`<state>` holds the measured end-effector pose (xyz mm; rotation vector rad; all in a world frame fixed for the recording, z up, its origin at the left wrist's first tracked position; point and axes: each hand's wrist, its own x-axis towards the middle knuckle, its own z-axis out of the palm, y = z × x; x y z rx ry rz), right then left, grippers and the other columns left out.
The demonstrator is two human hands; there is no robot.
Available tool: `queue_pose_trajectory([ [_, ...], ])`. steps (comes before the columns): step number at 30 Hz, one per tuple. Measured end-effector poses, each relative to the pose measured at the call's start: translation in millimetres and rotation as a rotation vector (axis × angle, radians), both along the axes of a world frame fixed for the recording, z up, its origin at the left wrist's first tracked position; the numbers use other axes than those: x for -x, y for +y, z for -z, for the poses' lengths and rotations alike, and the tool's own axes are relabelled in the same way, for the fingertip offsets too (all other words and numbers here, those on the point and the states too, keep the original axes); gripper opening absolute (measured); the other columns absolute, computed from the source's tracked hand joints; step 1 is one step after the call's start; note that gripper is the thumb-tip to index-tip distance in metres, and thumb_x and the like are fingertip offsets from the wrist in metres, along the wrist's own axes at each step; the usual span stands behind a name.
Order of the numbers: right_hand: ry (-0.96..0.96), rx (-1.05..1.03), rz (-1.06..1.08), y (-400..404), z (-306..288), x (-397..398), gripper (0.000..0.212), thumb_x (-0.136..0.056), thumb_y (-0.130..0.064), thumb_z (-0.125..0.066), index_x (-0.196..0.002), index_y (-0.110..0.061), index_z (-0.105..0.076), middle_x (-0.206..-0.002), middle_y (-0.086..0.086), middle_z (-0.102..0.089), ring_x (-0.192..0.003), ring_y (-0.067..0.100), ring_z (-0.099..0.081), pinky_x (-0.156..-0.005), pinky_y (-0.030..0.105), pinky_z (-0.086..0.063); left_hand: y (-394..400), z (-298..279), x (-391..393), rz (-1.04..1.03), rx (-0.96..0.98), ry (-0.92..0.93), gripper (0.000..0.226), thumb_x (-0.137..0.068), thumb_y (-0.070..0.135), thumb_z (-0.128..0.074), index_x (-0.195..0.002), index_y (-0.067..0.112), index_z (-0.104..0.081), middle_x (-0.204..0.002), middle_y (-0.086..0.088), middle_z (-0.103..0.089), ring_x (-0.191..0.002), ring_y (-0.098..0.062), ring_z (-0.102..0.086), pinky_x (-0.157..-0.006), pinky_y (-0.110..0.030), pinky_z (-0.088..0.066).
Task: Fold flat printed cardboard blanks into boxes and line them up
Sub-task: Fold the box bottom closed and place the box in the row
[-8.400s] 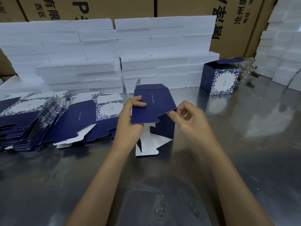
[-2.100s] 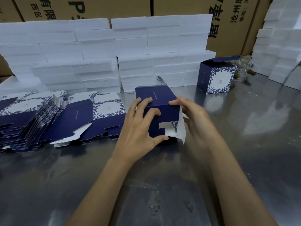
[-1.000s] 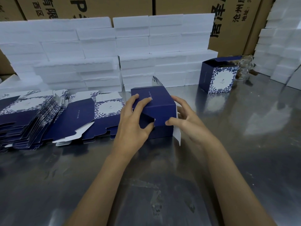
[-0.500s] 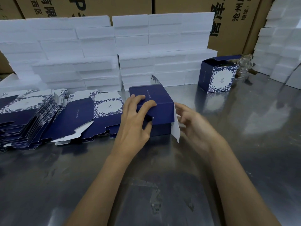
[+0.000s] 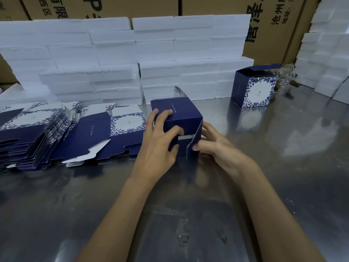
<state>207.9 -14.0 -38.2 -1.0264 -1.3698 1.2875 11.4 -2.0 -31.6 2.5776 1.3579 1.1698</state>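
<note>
Half-folded navy box (image 5: 177, 118) on its side on the steel table (image 5: 283, 167), left hand (image 5: 158, 140) gripping its top, right hand (image 5: 213, 146) pinching the side flap (image 5: 194, 142), finished box (image 5: 255, 87) far right, open on top, inside hidden, flat blanks (image 5: 47, 129) at left.

Both bare forearms reach forward from the lower edge of the view and converge at the middle. The left hand (image 5: 160, 137) lies palm down with its fingers spread and bent over the top and near face of the box (image 5: 181, 118). The right hand (image 5: 213, 146) sits just beside it, fingers curled, pinching the side flap (image 5: 193, 146).
</note>
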Motion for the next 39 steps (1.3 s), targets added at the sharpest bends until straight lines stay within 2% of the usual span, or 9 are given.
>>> queue_pose_trajectory([
  [4, -0.085, -0.014, 0.184, 4, 2, 12, 0.077, -0.075, -0.024, -0.089, -0.141, -0.036, -0.051, -0.138, -0.008, -0.062, -0.119, 0.016, -0.065, -0.1, 0.041, -0.056, 2, 2, -1, 0.023, -0.001, -0.058, 0.045, -0.08, -0.002, -0.071, -0.112, 0.023, -0.051, -0.154, 0.003, -0.03, -0.153, -0.024, -0.008, -0.117, -0.043, -0.03],
  [7, -0.094, -0.065, 0.296, 7, 8, 21, 0.065, -0.081, -0.023, -0.087, -0.136, -0.033, -0.054, -0.133, -0.008, -0.064, -0.113, 0.015, -0.067, -0.09, 0.03, -0.06, 3, 1, 2, 0.057, 0.005, -0.157, 0.06, -0.079, -0.006, -0.07, -0.124, 0.022, -0.042, -0.15, 0.004, -0.033, -0.151, -0.02, -0.018, -0.12, -0.036, -0.026],
  [10, -0.152, -0.105, 0.393, 10, 12, 27, 0.062, -0.084, -0.026, -0.084, -0.137, -0.029, -0.053, -0.13, -0.01, -0.064, -0.109, 0.013, -0.067, -0.087, 0.031, -0.061, 2, 0, 4, 0.061, 0.037, -0.191, 0.073, -0.079, -0.006, -0.071, -0.137, 0.022, -0.036, -0.152, 0.004, -0.031, -0.148, -0.016, -0.024, -0.12, -0.026, -0.025],
  [13, -0.157, -0.145, 0.459, 12, 14, 31, 0.055, -0.087, -0.025, -0.081, -0.135, -0.026, -0.054, -0.12, -0.014, -0.067, -0.103, 0.012, -0.069, -0.079, 0.029, -0.062, -1, -2, 2, 0.037, 0.056, -0.155, 0.07, -0.08, -0.002, -0.071, -0.135, 0.026, -0.039, -0.156, 0.008, -0.024, -0.146, -0.009, -0.025, -0.102, 0.002, -0.022],
  [20, -0.154, -0.168, 0.584, 14, 17, 38, 0.038, -0.088, -0.022, -0.079, -0.12, -0.027, -0.059, -0.106, -0.01, -0.073, -0.095, 0.012, -0.071, -0.085, 0.045, -0.061, -5, -7, -2, 0.011, 0.139, -0.284, 0.06, -0.083, 0.003, -0.07, -0.127, 0.038, -0.047, -0.16, 0.011, -0.022, -0.145, -0.008, -0.03, -0.088, 0.01, -0.02],
  [28, -0.192, -0.216, 0.667, 13, 17, 40, 0.03, -0.089, -0.023, -0.078, -0.114, -0.026, -0.061, -0.099, -0.014, -0.071, -0.089, 0.008, -0.068, -0.085, 0.043, -0.059, -7, -6, -6, 0.027, 0.143, -0.287, 0.059, -0.083, 0.007, -0.07, -0.127, 0.04, -0.047, -0.158, 0.015, -0.024, -0.145, -0.007, -0.029, -0.093, -0.002, -0.021],
  [32, -0.218, -0.234, 0.676, 13, 17, 39, 0.031, -0.088, -0.026, -0.078, -0.114, -0.027, -0.061, -0.096, -0.017, -0.07, -0.086, -0.002, -0.066, -0.081, 0.035, -0.06, -6, -5, -6, 0.024, 0.148, -0.292, 0.059, -0.083, 0.008, -0.07, -0.126, 0.041, -0.046, -0.158, 0.015, -0.024, -0.145, -0.006, -0.03, -0.091, 0.0, -0.021],
  [35, -0.214, -0.201, 0.61, 13, 16, 36, 0.039, -0.087, -0.026, -0.08, -0.121, -0.023, -0.06, -0.106, -0.012, -0.072, -0.093, 0.006, -0.069, -0.081, 0.034, -0.06, -6, -5, -6, 0.031, 0.152, -0.315, 0.057, -0.082, 0.009, -0.069, -0.127, 0.038, -0.049, -0.158, 0.014, -0.026, -0.144, -0.002, -0.029, -0.09, 0.006, -0.022],
  [39, 0.013, -0.026, 0.437, 8, 5, 27, 0.047, -0.083, -0.038, -0.083, -0.124, -0.028, -0.062, -0.113, -0.01, -0.073, -0.095, 0.003, -0.072, -0.071, 0.017, -0.055, -11, -12, -11, 0.098, 0.297, -0.711, 0.047, -0.086, 0.021, -0.062, -0.127, 0.041, -0.052, -0.147, 0.019, -0.04, -0.135, 0.001, -0.04, -0.101, -0.015, -0.039],
])
